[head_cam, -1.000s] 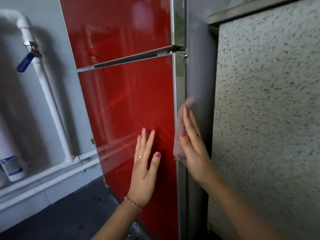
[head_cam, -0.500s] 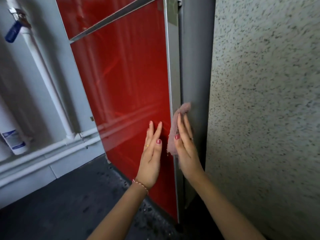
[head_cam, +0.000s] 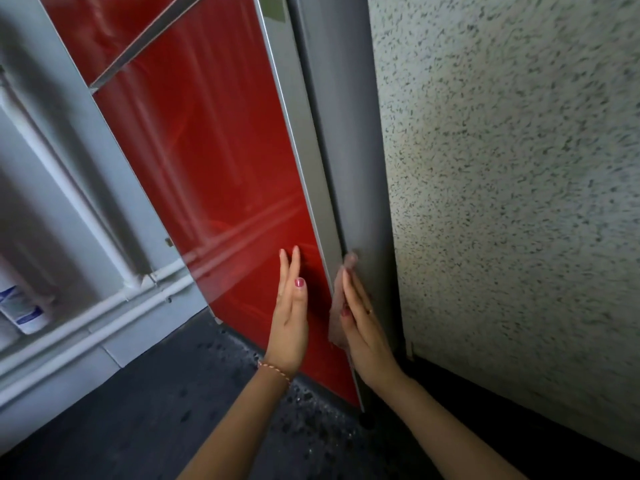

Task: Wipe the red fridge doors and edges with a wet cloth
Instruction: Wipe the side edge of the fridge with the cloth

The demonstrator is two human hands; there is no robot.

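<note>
The lower red fridge door [head_cam: 214, 161] fills the middle of the view, with its silver right edge [head_cam: 304, 140] and the grey fridge side [head_cam: 346, 133] beyond it. My left hand [head_cam: 289, 317] lies flat on the red door near its bottom, fingers straight. My right hand [head_cam: 363, 327] presses a pinkish cloth [head_cam: 336, 323] with straight fingers against the silver edge, low on the door. Most of the cloth is hidden under the hand. A slice of the upper red door [head_cam: 104, 26] shows at top left.
A speckled stone panel [head_cam: 512, 202] stands close on the right of the fridge. White pipes [head_cam: 86, 209] run along the grey wall at left, with a white bottle [head_cam: 24, 306] beside them. The floor [head_cam: 145, 410] is dark and spotted.
Both hands have slid down the fridge, the right one dragging the cloth down the silver edge toward the door's bottom. The view has tilted downward with them.
</note>
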